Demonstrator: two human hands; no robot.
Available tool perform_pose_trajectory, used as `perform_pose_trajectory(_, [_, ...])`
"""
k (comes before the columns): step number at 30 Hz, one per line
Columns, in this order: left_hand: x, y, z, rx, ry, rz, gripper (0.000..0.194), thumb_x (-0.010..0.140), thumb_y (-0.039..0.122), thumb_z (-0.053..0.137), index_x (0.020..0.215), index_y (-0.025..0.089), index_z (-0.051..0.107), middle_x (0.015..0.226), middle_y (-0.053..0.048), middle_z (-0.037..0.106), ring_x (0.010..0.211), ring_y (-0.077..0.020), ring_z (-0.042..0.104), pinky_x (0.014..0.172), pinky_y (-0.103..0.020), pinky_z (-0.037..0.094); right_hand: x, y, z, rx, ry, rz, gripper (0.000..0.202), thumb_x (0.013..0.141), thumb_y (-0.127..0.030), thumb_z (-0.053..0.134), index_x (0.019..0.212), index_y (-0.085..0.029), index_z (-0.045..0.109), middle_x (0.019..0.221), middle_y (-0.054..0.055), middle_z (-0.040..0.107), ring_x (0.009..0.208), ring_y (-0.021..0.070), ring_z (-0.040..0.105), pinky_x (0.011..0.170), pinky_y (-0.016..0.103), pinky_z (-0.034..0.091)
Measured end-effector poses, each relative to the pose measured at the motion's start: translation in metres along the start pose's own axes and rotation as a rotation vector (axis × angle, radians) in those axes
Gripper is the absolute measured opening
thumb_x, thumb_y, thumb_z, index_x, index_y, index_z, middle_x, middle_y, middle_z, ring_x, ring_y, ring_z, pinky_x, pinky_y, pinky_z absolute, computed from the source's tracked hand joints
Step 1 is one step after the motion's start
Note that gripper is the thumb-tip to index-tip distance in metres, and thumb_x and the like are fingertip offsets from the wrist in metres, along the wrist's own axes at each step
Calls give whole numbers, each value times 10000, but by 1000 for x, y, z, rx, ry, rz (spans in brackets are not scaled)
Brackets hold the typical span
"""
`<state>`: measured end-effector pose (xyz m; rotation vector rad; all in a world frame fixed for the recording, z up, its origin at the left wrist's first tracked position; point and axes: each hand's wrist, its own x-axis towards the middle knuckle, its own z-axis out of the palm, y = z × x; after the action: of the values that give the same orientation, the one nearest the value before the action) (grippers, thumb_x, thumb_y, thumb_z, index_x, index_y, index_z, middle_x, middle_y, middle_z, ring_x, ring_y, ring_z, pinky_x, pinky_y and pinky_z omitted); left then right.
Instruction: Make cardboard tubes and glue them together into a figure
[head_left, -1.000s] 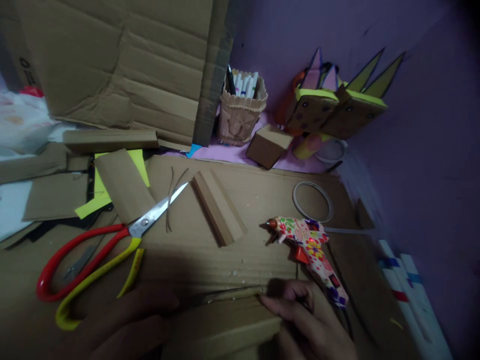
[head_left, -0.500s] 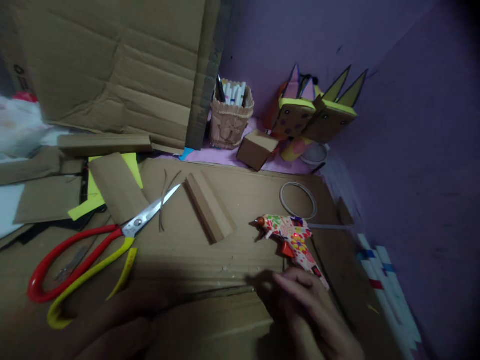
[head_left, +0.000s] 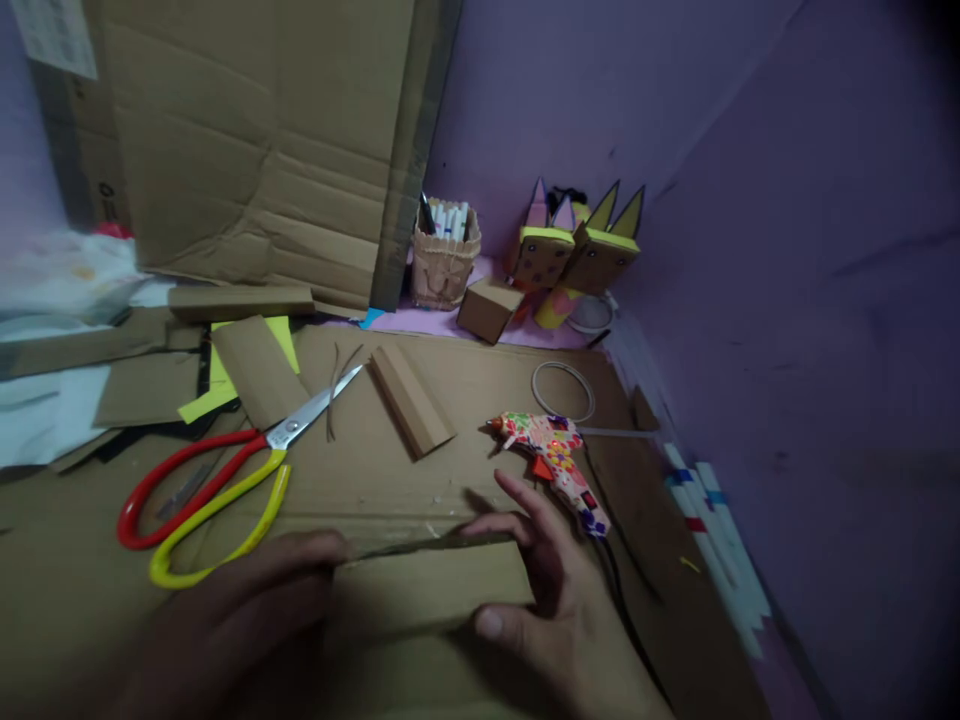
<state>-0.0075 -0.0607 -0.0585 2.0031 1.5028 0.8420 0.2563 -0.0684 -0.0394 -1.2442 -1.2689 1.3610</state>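
Observation:
A folded cardboard piece (head_left: 427,595) lies between my hands at the bottom centre. My left hand (head_left: 262,610) is dark and blurred, its fingers wrapped round the left end of the piece. At the right end, my right hand (head_left: 555,600) has its thumb against the front face and fingers behind the top edge, the index finger raised. Scissors (head_left: 277,440) with one red and one yellow handle lie at the left, blades half apart. A floral glue gun (head_left: 559,455) rests beyond my right hand. Between them is a folded cardboard strip (head_left: 412,400).
A tall cardboard sheet (head_left: 262,150) stands at the back left. Behind are a pen holder (head_left: 442,270), a small cardboard box (head_left: 489,310) and two eared cardboard figures (head_left: 577,255). A tape ring (head_left: 562,390) lies near the glue gun, markers (head_left: 716,540) at the right, scraps (head_left: 150,390) at left.
The view has shifted and pulled back a little. My right hand has opened out and come against the cardboard piece, which is now raised and shows its front face.

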Motion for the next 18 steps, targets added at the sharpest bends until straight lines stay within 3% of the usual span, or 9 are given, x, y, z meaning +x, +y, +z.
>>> perform_pose_trajectory(2, [10,5,-4,21,-33,96,152,799,279,557,901,340,652,1004,23,718,893,-198,686,758,-270,561,-2,3,0,-22,63,-56,786,696,-466,728,1355,-269,348,1070,97,640,951,249,652,783,370,538])
perform_pose_trajectory(4, [15,9,-4,50,14,103,199,770,264,588,958,313,629,1110,-6,680,1015,-221,645,845,-299,541,-4,7,0,-89,153,-123,780,708,-383,734,1367,-260,334,1111,108,620,1005,256,627,839,394,519])
perform_pose_trajectory(6, [16,16,-3,-15,119,-17,258,765,265,605,1022,286,584,1146,-32,644,1041,-227,627,855,-316,543,-6,9,1,-179,228,-190,771,726,-285,721,1381,-257,315,1136,111,605,1028,252,610,874,407,504])
perform_pose_trajectory(9, [17,33,1,-338,237,-294,333,777,315,618,1083,267,498,1164,-50,592,945,-202,647,759,-297,577,-6,8,5,-256,312,-291,745,747,-189,681,1387,-268,308,1131,98,598,1029,232,603,857,374,519])
perform_pose_trajectory(11, [21,48,4,-582,190,-435,385,770,347,639,1099,250,465,1134,-62,586,861,-189,658,661,-275,583,-6,5,10,-228,368,-346,736,748,-171,674,1383,-277,316,1125,88,592,1017,216,606,822,336,537])
perform_pose_trajectory(13, [26,63,9,-807,48,-554,462,756,363,666,1133,223,439,1076,-78,608,801,-192,663,585,-262,568,-5,3,18,-184,427,-366,738,738,-169,685,1373,-283,329,1115,77,584,1006,202,605,813,315,539])
perform_pose_trajectory(16, [36,82,19,-1086,-153,-625,528,756,336,683,1184,178,417,1056,-105,640,896,-223,654,674,-282,555,-6,4,30,-165,503,-355,724,731,-175,698,1352,-305,348,1126,63,556,1027,198,582,855,325,516])
perform_pose_trajectory(18, [41,89,26,-1192,-155,-564,488,789,312,660,1201,178,436,1110,-105,639,992,-228,628,767,-290,532,-10,7,37,-156,502,-347,721,724,-189,716,1333,-333,358,1156,55,528,1051,200,563,871,326,501])
